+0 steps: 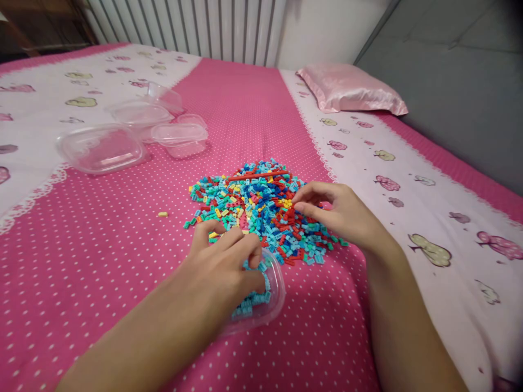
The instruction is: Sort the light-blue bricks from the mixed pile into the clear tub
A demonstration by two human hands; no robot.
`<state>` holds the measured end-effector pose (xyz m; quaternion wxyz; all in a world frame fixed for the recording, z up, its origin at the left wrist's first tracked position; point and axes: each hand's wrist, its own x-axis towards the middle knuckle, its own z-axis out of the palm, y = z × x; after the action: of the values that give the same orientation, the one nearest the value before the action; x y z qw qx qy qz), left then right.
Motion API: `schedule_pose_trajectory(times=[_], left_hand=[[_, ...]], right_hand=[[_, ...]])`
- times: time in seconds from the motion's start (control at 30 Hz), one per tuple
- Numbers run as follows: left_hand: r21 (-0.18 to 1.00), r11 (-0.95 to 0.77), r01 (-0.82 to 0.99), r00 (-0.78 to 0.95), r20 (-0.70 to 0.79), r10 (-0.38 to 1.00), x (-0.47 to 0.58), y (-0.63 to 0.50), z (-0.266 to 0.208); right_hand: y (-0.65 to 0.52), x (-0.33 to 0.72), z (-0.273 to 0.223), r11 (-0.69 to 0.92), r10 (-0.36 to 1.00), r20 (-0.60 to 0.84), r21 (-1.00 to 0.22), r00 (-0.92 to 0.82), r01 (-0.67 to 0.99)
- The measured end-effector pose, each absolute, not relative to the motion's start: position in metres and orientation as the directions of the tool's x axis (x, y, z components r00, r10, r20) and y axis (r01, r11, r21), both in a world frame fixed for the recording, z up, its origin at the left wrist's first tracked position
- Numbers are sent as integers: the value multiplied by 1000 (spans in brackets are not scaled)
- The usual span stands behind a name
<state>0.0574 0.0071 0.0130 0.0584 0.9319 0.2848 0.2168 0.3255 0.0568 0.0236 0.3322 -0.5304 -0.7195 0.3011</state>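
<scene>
A heap of small building bricks (pixel 261 201) in light blue, dark blue, red, green and yellow lies on the pink dotted bedcover. A long thin red stick (pixel 257 176) rests across its top. My right hand (pixel 333 209) reaches into the right side of the heap, thumb and forefinger close together at the bricks; what they pinch is too small to make out. My left hand (pixel 231 261) is over a clear plastic container (pixel 279 296) that holds light blue bricks (pixel 257 298). Its fingers are curled, and anything inside them is hidden.
Several clear plastic containers (pixel 102 148) stand at the back left on the bedcover (pixel 155 305). One yellow brick (pixel 163 214) lies apart, left of the heap. At the back right is a pink satin pillow (pixel 351 87) by a grey headboard (pixel 457 81). A white radiator (pixel 196 27) stands behind.
</scene>
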Motion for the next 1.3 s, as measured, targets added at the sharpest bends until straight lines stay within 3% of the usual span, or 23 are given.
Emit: schedule_pose_trajectory(times=[0.13, 0.23, 0.57, 0.87, 1.0, 1.13, 1.3], left_hand=[[274, -815, 510, 717, 388, 579, 56, 6, 15], [271, -830, 488, 713, 425, 558, 56, 8, 9], [335, -816, 471, 696, 427, 577, 59, 8, 0], [280, -813, 511, 720, 377, 582, 39, 9, 21], [252, -761, 598, 702, 293, 649, 23, 10, 43], [254, -719, 647, 662, 281, 695, 25, 8, 53], [285, -717, 636, 595, 411, 691, 38, 6, 51]], right_hand=[[63, 344, 17, 173, 973, 230, -629, -31, 758], [66, 351, 14, 134, 969, 246, -578, 16, 805], [63, 334, 12, 225, 973, 93, -569, -210, 791], [63, 332, 2, 203, 977, 47, -489, -207, 848], [60, 339, 6, 258, 966, 128, -520, -224, 814], [44, 325, 24, 253, 967, 170, -672, -188, 696], [23, 275, 32, 326, 913, 169, -851, -372, 412]])
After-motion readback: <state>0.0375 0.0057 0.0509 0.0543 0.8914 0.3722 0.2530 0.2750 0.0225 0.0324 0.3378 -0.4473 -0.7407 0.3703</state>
